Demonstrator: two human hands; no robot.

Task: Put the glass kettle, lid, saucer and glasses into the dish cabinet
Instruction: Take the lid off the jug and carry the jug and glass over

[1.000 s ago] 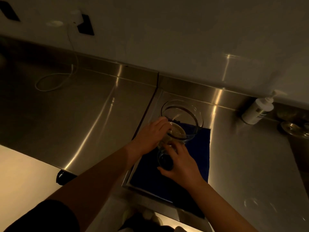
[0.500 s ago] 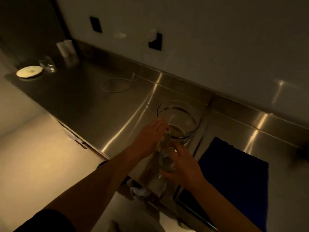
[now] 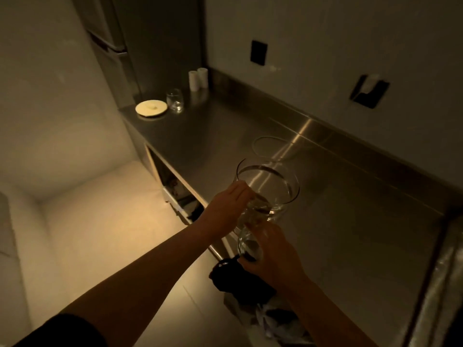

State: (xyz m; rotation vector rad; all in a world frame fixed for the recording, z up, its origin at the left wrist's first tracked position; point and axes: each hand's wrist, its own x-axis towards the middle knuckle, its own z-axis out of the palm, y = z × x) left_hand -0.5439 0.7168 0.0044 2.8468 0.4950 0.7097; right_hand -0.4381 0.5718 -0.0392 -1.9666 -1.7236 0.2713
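- Dim kitchen, steel counter (image 3: 338,221) along a pale wall, running from 5 o'clock up to 11 o'clock.
- Left hand (image 3: 225,209) near centre: fingers curled round the narrow neck of the glass kettle (image 3: 269,186), grasping it just under the wide rim.
- Right hand (image 3: 273,256) at 5 o'clock of the left hand, clasping a small glass (image 3: 248,244); fingers wrap its side.
- Glass held just below the kettle's lower part; contact between the two can't be judged, clear glass overlaps.
- Kettle is held up over the counter's front edge, wide mouth tilted toward 1 o'clock.
- Bare forearms enter from 7 and 5 o'clock; dark sleeve (image 3: 62,331) on the left arm at the bottom edge.
- Thin cable loop (image 3: 265,146) on the counter at 12 o'clock of the kettle.
- Far counter end at 11 o'clock: second glass (image 3: 175,100) upright, pale saucer (image 3: 151,107) just beside it at its 9 o'clock, something small on the saucer, too blurred to name.
- Two white cylinders (image 3: 198,78) by the wall behind that glass.
- Dark outlets (image 3: 258,52) on the wall at 12 to 1 o'clock.
- Open space under the counter (image 3: 175,186) at 9 o'clock of the left hand, contents unclear.
- Dark bag-like thing (image 3: 238,279) on the floor below the right hand.
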